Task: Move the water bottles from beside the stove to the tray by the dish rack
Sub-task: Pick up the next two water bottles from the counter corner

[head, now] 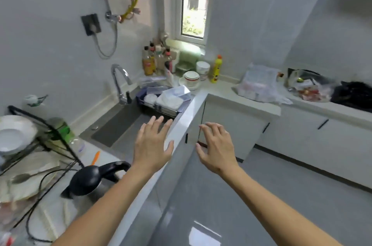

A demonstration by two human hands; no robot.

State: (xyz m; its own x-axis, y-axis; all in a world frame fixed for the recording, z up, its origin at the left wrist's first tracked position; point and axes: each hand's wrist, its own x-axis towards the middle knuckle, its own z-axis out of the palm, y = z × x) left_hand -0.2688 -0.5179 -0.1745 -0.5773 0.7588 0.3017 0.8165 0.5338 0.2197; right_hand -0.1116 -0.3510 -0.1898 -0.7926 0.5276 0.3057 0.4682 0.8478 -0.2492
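Observation:
My left hand (154, 145) hovers over the front edge of the sink (118, 127), fingers spread and holding nothing. My right hand (216, 149) is beside it over the floor in front of the cabinets, also open and empty. At the far left, a clear bottle with a green label (60, 131) stands behind the black wire dish rack (40, 125), and a second clear bottle (78, 145) is next to it. The black stove (356, 94) is at the far right. I cannot make out a bottle beside it or a tray by the rack.
A black kettle (94, 179) with its cord sits on the near left counter, by plates and a spoon. The faucet (118, 80) and a basket of containers (165, 98) occupy the sink. Condiment bottles (155, 58), bowls and a yellow bottle (216, 68) fill the corner. Plastic bags (259, 84) lie near the stove.

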